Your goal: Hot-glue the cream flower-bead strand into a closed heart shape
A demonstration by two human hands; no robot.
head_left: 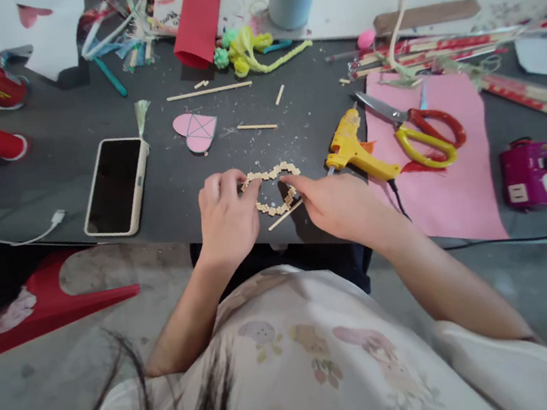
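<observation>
A small heart-shaped outline of pale beige beads (274, 188) lies near the front edge of the dark table (70, 158). My left hand (227, 214) pinches its left side with fingers curled. My right hand (336, 203) has its forefinger pressed on the heart's right lobe, the other fingers folded. A thin wooden stick (285, 215) lies under the heart, pointing toward the table edge.
A yellow glue gun (354, 150) lies just right of my right hand, beside red-and-yellow scissors (425, 134) on pink paper (454, 201). A phone (117, 185) and a pink paper heart (197, 133) lie to the left. Sticks, yarn, red rolls and purple devices crowd the back and sides.
</observation>
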